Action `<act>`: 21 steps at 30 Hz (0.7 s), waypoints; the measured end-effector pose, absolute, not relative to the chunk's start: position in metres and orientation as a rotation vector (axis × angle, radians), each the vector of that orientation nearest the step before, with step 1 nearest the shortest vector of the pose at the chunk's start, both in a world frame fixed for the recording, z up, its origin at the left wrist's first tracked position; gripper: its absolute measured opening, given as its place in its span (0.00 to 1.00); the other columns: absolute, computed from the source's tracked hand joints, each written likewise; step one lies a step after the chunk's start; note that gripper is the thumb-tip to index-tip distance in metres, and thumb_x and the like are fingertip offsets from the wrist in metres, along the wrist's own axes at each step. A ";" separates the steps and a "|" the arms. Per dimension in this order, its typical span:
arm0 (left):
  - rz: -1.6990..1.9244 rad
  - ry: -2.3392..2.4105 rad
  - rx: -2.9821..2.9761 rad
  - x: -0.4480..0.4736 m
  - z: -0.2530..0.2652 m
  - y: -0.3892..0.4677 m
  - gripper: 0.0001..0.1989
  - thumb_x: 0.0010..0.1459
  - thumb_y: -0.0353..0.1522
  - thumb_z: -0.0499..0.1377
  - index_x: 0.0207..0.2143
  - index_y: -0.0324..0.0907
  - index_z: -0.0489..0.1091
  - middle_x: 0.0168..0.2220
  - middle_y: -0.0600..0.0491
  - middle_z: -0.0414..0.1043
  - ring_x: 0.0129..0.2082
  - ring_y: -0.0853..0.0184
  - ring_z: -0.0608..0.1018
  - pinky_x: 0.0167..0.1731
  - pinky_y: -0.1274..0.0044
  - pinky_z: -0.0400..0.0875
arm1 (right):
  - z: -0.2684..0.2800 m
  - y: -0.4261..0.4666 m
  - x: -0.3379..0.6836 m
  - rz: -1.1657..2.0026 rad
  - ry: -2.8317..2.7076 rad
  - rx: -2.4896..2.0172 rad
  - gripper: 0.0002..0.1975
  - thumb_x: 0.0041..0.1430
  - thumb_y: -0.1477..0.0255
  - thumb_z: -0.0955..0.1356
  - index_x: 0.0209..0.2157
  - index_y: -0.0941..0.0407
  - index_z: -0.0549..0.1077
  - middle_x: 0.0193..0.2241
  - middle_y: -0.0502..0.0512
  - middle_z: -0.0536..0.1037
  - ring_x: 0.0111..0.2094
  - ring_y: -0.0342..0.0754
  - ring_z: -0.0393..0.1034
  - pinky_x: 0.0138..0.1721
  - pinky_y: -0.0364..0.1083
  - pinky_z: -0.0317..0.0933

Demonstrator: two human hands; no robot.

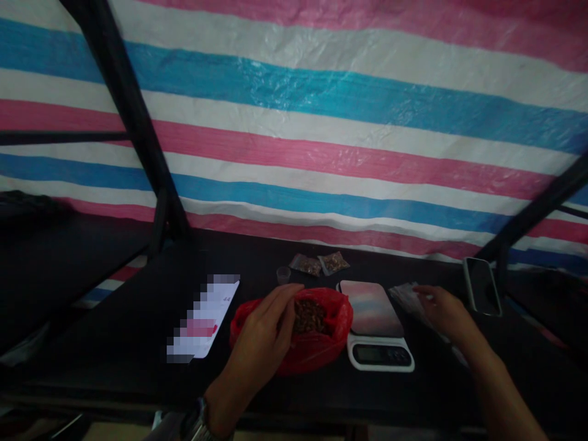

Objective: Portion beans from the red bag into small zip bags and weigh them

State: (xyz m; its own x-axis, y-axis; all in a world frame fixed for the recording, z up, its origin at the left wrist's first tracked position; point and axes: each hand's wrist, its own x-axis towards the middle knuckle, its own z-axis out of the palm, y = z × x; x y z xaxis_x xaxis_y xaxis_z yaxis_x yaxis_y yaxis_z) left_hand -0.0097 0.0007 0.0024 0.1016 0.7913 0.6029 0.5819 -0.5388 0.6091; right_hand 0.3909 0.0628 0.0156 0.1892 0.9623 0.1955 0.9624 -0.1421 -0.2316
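Observation:
A red plastic bag (pixel 303 361) lies open on the dark table, with small brown pieces (pixel 310 316) inside. My left hand (pixel 266 327) is over its left rim, fingers stretched out and thumb apart; nothing shows in its grip. To the right, my right hand (pixel 438 309) has its bent fingers on a pile of flat clear plastic bags (pixel 404 295), the fingertips pinching at the upper bags. Between the hands stands a kitchen scale (pixel 374 309) with a bare metal plate; its display (pixel 379 354) faces me and I cannot read it.
Two small filled clear bags (pixel 307 264) (pixel 334 263) lie behind the red bag, beside a small clear cup (pixel 283 275). A lit, partly blurred screen (pixel 215 315) is at left, a phone (pixel 482 286) at right. Dark metal posts (pixel 133 116) and a striped plastic sheet (pixel 321 141) stand behind.

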 end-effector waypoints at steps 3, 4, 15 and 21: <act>1.453 1.341 2.214 -0.010 0.002 -0.004 0.18 0.72 0.26 0.50 0.55 0.44 0.74 0.53 0.50 0.81 0.53 0.68 0.83 0.56 0.76 0.78 | 0.040 0.080 0.339 -0.100 -1.940 -2.069 0.20 0.69 0.71 0.61 0.53 0.60 0.80 0.52 0.69 0.82 0.53 0.61 0.79 0.53 0.52 0.68; 1.460 1.331 2.239 -0.010 0.001 -0.005 0.18 0.71 0.25 0.50 0.55 0.44 0.74 0.53 0.51 0.81 0.53 0.68 0.83 0.55 0.76 0.78 | 0.047 0.088 0.315 -0.041 -2.001 -2.056 0.20 0.71 0.71 0.60 0.53 0.60 0.80 0.53 0.68 0.83 0.53 0.60 0.79 0.53 0.51 0.67; 1.510 1.208 2.385 -0.006 0.004 -0.014 0.21 0.65 0.19 0.51 0.53 0.42 0.74 0.49 0.49 0.82 0.48 0.66 0.83 0.51 0.75 0.79 | 0.030 0.159 0.176 0.244 -2.273 -2.064 0.09 0.63 0.75 0.69 0.36 0.60 0.84 0.39 0.71 0.86 0.44 0.59 0.82 0.37 0.46 0.64; 1.544 1.189 2.131 -0.006 0.009 -0.012 0.18 0.68 0.23 0.50 0.52 0.45 0.75 0.48 0.50 0.81 0.48 0.65 0.83 0.51 0.74 0.77 | 0.055 0.146 0.191 0.312 -2.162 -1.964 0.15 0.64 0.71 0.65 0.27 0.59 0.80 0.27 0.60 0.83 0.35 0.54 0.80 0.33 0.44 0.62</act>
State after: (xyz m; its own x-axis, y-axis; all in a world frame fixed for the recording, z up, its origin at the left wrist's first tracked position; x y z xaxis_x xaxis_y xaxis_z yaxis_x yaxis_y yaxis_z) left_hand -0.0055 -0.0124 0.0091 0.1035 0.7321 0.6733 0.4640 -0.6343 0.6183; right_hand 0.1907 0.1461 0.0548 -0.0944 0.9955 0.0086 0.9525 0.0928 -0.2900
